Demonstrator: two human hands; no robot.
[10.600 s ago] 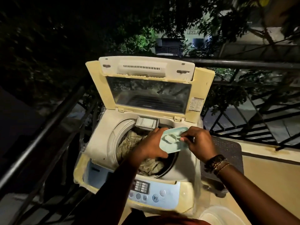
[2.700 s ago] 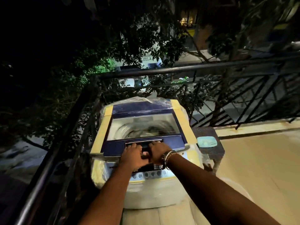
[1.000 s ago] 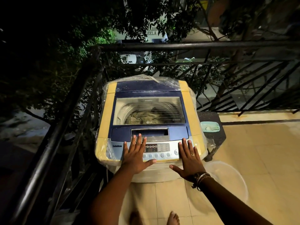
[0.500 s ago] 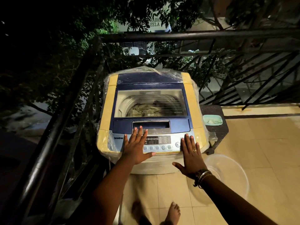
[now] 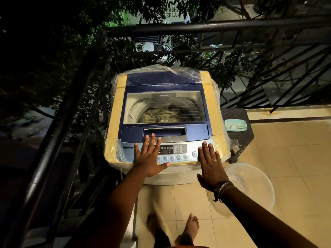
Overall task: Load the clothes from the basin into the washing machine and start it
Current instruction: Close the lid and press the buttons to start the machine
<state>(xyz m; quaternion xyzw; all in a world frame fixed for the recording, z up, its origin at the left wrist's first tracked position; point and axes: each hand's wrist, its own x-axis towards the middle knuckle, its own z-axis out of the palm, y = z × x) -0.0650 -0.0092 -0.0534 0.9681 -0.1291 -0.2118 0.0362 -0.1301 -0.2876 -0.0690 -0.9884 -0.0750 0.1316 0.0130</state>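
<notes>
Washing machine [image 5: 164,122] stands against the balcony railing [image 5: 179,27], control panel [image 5: 172,153] facing the person. Nearest, the empty basin [image 5: 250,183] sits on the floor. Left hand [image 5: 149,158] and right hand [image 5: 210,167] lie flat, fingers spread, gripping nothing, likely ready for the buttons. Beyond, clothes [image 5: 157,113] show under the shut lid [image 5: 164,108].

Night balcony: pale beige floor tiles [image 5: 295,167], black metal railing [image 5: 179,27] along far and left edges, dark leafy trees [image 5: 53,51] beyond, small dark woven stool [image 5: 236,138] at right.
</notes>
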